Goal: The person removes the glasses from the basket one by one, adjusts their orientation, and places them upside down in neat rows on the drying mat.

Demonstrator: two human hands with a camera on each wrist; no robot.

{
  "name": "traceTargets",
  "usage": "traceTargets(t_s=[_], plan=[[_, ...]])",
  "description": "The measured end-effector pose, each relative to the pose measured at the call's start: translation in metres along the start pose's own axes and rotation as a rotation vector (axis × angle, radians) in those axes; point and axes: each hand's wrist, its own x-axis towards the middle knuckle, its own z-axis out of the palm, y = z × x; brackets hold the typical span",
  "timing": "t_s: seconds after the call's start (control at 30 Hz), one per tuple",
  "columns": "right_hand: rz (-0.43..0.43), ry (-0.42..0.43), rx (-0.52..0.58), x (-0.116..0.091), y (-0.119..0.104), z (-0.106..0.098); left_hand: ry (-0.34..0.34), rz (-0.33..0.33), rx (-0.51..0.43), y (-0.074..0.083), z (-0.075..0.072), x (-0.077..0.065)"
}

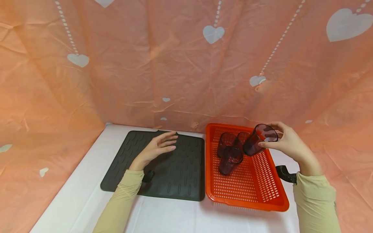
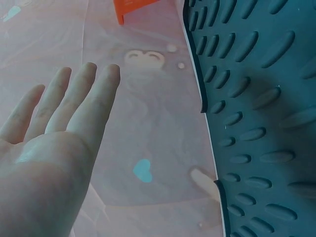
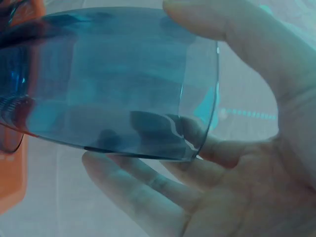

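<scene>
My right hand [image 1: 287, 142] grips a purple drinking glass [image 1: 256, 142] near its rim, thumb on one side and fingers on the other. The glass is tilted over the right part of an orange basket [image 1: 247, 205]. In the right wrist view the same glass [image 3: 113, 84] looks bluish, with nothing seen inside it. Three more purple glasses stand grouped in the basket: a nearer glass [image 1: 230, 161], one behind it [image 1: 225, 142], and a partly hidden glass [image 1: 242, 137]. My left hand [image 1: 157, 149] hovers over a dark ridged drying mat [image 1: 180, 171], fingers extended, holding nothing.
The mat and basket lie side by side on a white-covered table [image 1: 172, 213]. An orange-pink curtain [image 1: 180, 71] with white hearts hangs right behind them and along both sides. The basket has raised, perforated walls.
</scene>
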Motion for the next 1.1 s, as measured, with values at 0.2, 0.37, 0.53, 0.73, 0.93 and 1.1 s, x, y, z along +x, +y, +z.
traceTargets(t_s=[0.2,0.37,0.53,0.73,0.93,1.1], plan=[[0.006,0.01,0.053,0.008,-0.02,0.003,0.0,0.002,-0.003,0.002,0.002,0.001],[0.003,-0.009,0.133,0.017,-0.035,0.009,-0.005,0.004,-0.014,0.006,0.006,0.002],[0.008,-0.041,0.175,0.026,-0.047,0.02,-0.021,0.02,-0.009,0.008,0.011,0.005],[-0.017,-0.06,0.197,0.036,-0.056,0.037,-0.061,0.047,-0.034,0.008,0.019,0.01],[-0.032,-0.1,0.211,0.043,-0.059,0.053,-0.074,0.049,-0.05,0.007,0.028,0.014],[-0.064,-0.122,0.25,0.048,-0.062,0.065,-0.079,0.056,-0.062,0.006,0.036,0.018]])
